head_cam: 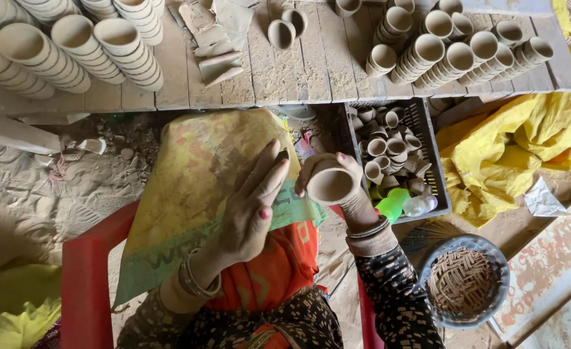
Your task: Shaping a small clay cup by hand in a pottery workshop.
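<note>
The right hand (353, 194) cradles a raw clay cup (329, 185) while the left hand (250, 210) hovers flat and empty; squeezing too hard could dent its soft rim.

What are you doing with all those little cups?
A person sits over a yellow-green sack spread on their lap. The right hand grips a small clay cup, mouth facing the camera. The left hand is open beside it, holding nothing. A dark crate holds loose cups, and stacked rows of cups lie on the wooden boards.
</note>
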